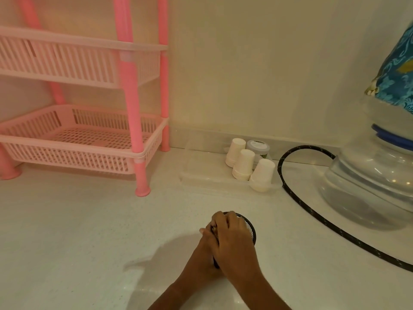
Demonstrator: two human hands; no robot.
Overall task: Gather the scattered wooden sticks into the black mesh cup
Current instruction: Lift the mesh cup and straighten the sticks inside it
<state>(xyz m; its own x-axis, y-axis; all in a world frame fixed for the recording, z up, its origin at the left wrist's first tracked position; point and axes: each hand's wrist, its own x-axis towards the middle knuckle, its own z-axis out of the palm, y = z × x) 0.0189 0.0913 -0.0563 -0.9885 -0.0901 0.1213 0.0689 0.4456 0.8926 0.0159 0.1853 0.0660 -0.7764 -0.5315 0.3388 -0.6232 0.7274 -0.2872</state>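
Black mesh cup [249, 228]: my left hand [206, 243] grips its left wall, my right hand [234, 241] curls over its mouth; what it grasps I cannot tell.

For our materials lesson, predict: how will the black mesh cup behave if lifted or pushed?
Probably light: the black mesh cup has see-through mesh walls. Likely stiff: its rim looks round under the right hand. Upright on the smooth counter, it might slide or tip if pushed.
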